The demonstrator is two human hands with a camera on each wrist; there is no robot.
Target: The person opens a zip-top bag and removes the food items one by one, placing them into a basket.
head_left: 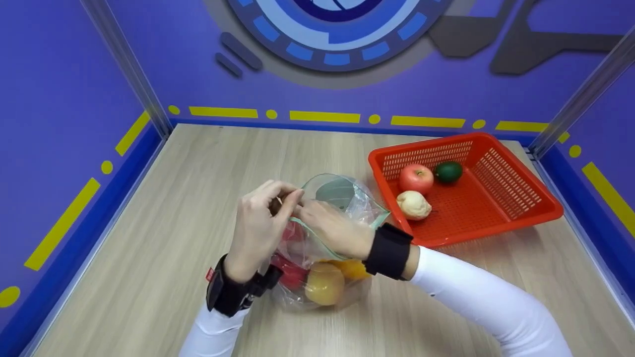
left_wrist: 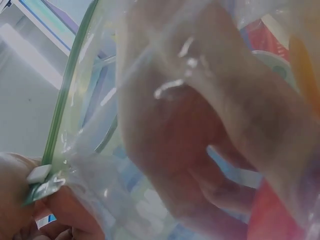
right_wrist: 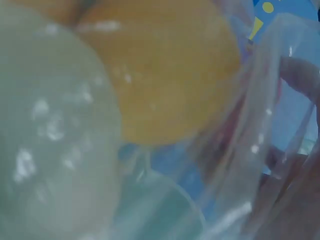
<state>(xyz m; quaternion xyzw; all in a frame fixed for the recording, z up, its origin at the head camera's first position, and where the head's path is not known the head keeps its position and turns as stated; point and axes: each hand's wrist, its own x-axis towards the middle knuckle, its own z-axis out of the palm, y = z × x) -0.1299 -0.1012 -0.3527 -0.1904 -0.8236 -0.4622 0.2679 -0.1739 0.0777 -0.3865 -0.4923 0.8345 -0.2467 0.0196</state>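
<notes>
A clear zip bag with a green rim stands on the table, its mouth spread, with fruit inside. My left hand pinches the left end of the rim; in the left wrist view a white slider sits at the thumb. My right hand reaches over the near rim into the mouth, fingertips close to the left hand. Through the plastic its fingers look bent, but their grip is unclear. A yellow fruit, a red item and an orange-yellow piece show inside.
A red plastic basket stands right of the bag. In it lie a red apple, a dark green fruit and a cream-coloured knobbly fruit. Blue-purple panels border the wooden table at the back and sides.
</notes>
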